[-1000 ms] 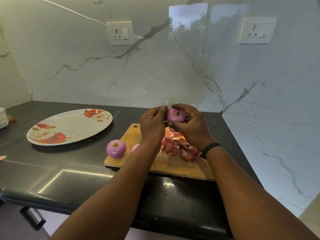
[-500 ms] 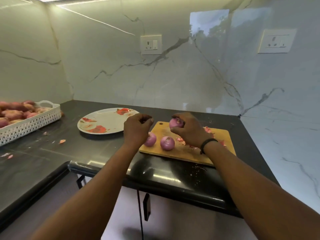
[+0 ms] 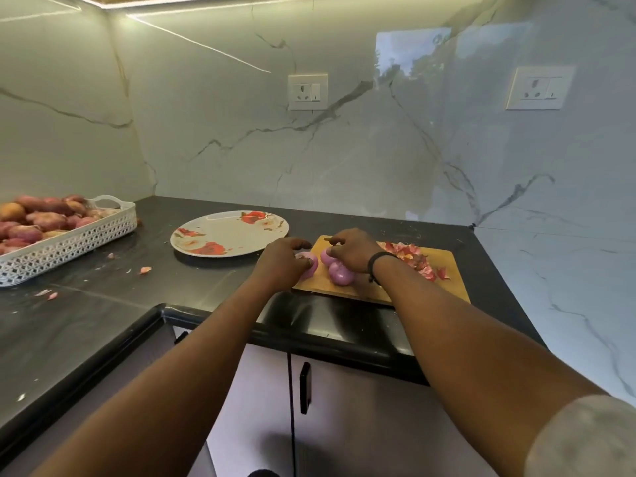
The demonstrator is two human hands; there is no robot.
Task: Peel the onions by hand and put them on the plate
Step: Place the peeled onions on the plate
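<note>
At the centre of the frame I see three peeled onions on the wooden cutting board (image 3: 378, 287). My left hand (image 3: 284, 261) curls its fingers around the leftmost onion (image 3: 308, 265). My right hand (image 3: 352, 251) grips the far onion (image 3: 327, 258) with bent fingers, and the near onion (image 3: 340, 274) lies just below it. The flowered plate (image 3: 229, 232) sits left of the board. Skins (image 3: 414, 256) litter the board's right side. A white basket (image 3: 69, 241) of unpeeled onions stands at the far left.
</note>
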